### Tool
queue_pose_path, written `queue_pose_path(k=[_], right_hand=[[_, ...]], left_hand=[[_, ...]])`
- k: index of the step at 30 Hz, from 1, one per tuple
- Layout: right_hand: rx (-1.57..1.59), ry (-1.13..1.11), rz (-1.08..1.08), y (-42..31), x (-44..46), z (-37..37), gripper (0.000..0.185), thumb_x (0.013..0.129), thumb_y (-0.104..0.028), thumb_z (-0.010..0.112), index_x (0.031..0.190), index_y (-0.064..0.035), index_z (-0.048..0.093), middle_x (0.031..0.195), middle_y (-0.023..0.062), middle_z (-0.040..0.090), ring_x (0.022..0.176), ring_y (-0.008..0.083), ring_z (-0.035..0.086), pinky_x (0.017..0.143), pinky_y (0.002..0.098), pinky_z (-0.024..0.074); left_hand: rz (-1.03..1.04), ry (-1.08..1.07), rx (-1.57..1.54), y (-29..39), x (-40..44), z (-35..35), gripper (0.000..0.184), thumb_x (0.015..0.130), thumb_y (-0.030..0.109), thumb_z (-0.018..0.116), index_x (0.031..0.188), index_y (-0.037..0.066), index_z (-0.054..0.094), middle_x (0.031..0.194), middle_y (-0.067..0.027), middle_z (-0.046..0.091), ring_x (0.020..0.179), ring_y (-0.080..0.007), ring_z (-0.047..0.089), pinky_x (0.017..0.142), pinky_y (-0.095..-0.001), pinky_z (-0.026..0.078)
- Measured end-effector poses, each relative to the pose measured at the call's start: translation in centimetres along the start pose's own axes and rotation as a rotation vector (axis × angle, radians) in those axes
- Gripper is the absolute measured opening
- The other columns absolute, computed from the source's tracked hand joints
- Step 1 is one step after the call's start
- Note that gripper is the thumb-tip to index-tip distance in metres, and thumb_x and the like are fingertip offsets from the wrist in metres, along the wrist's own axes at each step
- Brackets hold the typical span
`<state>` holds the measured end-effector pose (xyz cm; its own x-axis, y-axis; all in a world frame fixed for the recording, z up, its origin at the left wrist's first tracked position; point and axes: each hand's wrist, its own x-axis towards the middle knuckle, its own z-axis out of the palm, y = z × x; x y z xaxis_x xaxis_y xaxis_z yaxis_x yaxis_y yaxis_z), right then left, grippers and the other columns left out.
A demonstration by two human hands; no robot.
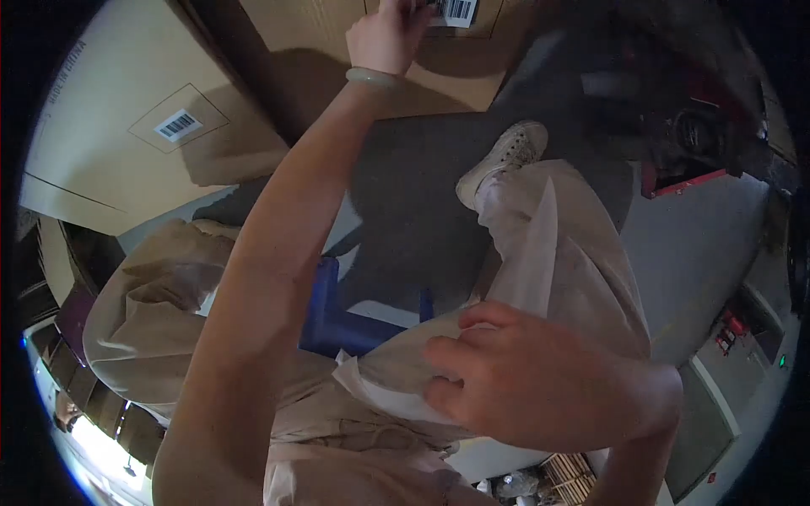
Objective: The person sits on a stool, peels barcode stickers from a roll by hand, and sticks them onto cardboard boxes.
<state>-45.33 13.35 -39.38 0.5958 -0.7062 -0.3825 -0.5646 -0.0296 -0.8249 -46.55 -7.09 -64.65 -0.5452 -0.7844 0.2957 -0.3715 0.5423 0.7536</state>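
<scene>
My left hand (pixel 386 40), with a pale bangle (pixel 371 76) at the wrist, reaches forward to a cardboard box (pixel 456 88). Its fingers are bent in at the left side of a white barcode label (pixel 458 10) on that box; the frame's top edge cuts off part of them, so whether they pinch the label is hidden. Over my lap, my right hand (pixel 540 379) is curled round a white paper strip (pixel 544 244). One length of the strip runs up along my right leg, and another comes out below the fingers to the left.
A second cardboard box (pixel 110 110), with a barcode label (pixel 178 125), stands at the left. A blue plastic piece (pixel 354 329) shows between my legs. At the right is a red and black machine (pixel 692 139) on the grey floor (pixel 692 244). My shoe (pixel 504 160) stands near the front box.
</scene>
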Motion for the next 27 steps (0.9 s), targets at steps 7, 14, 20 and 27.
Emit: queue_pose_path(k=[7, 14, 20, 27], right_hand=[[0.040, -0.012, 0.026, 0.03, 0.42, -0.41, 0.007, 0.070, -0.009, 0.054, 0.072, -0.0034, 0.056, 0.080, 0.0083, 0.052, 0.081, 0.0214, 0.058, 0.086, 0.0326, 0.0418], [-0.019, 0.047, 0.004, -0.26, 0.45, -0.09, 0.007, 0.069, -0.010, 0.054, 0.072, -0.0032, 0.055, 0.079, 0.0078, 0.052, 0.081, 0.0213, 0.058, 0.085, 0.0326, 0.0431], [0.037, 0.011, 0.000, -0.29, 0.73, -0.67, 0.008, 0.068, -0.010, 0.055, 0.072, -0.0030, 0.055, 0.080, 0.0085, 0.052, 0.082, 0.0230, 0.058, 0.084, 0.0327, 0.0440], [0.046, 0.054, 0.009, -0.29, 0.84, -0.50, 0.008, 0.067, -0.010, 0.055, 0.071, -0.0037, 0.055, 0.080, 0.0079, 0.052, 0.080, 0.0215, 0.057, 0.083, 0.0316, 0.0439]], left_hand=[[-0.026, 0.024, 0.011, 0.16, -0.09, 0.39, 0.040, 0.077, 0.039, 0.064, 0.105, 0.014, 0.052, 0.085, -0.0073, 0.066, 0.077, -0.0229, 0.065, 0.062, -0.0357, 0.051], [-0.046, 0.043, 0.020, 0.37, -0.15, 0.70, 0.040, 0.077, 0.040, 0.064, 0.105, 0.014, 0.052, 0.085, -0.0073, 0.066, 0.077, -0.0233, 0.065, 0.062, -0.0361, 0.051], [-0.055, 0.045, 0.020, 0.33, -0.25, 0.63, 0.040, 0.077, 0.041, 0.064, 0.105, 0.014, 0.052, 0.085, -0.0073, 0.066, 0.077, -0.0237, 0.064, 0.063, -0.0364, 0.051], [-0.066, 0.052, 0.021, 0.32, -0.31, 0.65, 0.041, 0.077, 0.042, 0.063, 0.104, 0.014, 0.052, 0.085, -0.0073, 0.066, 0.077, -0.0241, 0.064, 0.063, -0.0369, 0.051]])
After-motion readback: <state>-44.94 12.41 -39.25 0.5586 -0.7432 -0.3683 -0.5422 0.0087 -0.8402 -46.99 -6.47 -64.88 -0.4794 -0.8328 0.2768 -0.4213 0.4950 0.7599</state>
